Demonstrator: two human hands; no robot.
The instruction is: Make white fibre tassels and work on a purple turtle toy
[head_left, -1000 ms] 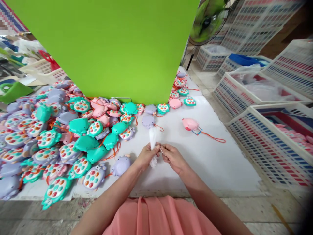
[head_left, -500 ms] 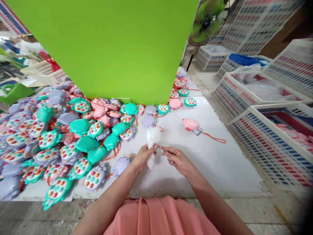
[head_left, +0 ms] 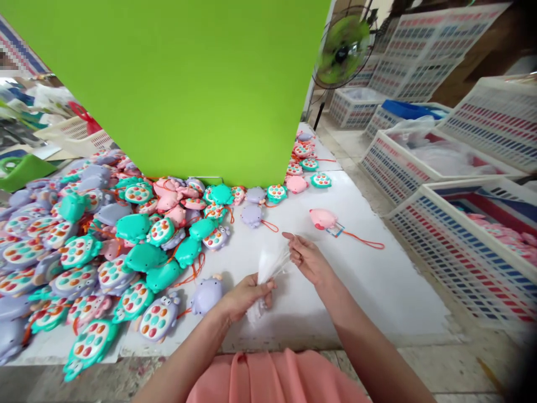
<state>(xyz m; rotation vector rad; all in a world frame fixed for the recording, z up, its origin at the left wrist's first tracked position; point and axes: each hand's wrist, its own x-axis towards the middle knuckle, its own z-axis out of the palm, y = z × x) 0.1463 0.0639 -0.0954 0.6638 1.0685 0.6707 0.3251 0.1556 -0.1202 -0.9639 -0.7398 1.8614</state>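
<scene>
Pinching a bunch of translucent plastic (head_left: 267, 266) between thumb and fingers, the left hand (head_left: 251, 294) held it low over the near part of the white tabletop (head_left: 369, 302), upper end fanned out, lower end crumpled beneath the fist. Grip at the middle probably served to keep the thin layers together and the upper end free. Right hand (head_left: 308, 260) was at the bunch's right edge, index finger extended, other fingers curled; blur there, so could not tell whether it pinched the plastic or only touched it.

Lavender toy (head_left: 207, 296) lay just beside the left wrist. Pink toy (head_left: 323, 219) lay beyond the right hand, apart from the rest, orange cord trailing to the right. Heap of toys (head_left: 145, 257) filled the left side, likely massed there to leave working room in front of the body. Green panel (head_left: 180, 95) stood behind.

Containers, right: nearest crate (head_left: 461, 280) held pink pieces (head_left: 499, 226) and striped material (head_left: 482, 198); next crate (head_left: 403, 168) held clear plastic (head_left: 440, 159), contents under it unclear; a blue item (head_left: 413, 109) lay over another farther back. Far left: pale basket (head_left: 88, 144), red item (head_left: 86, 117) at its edge
</scene>
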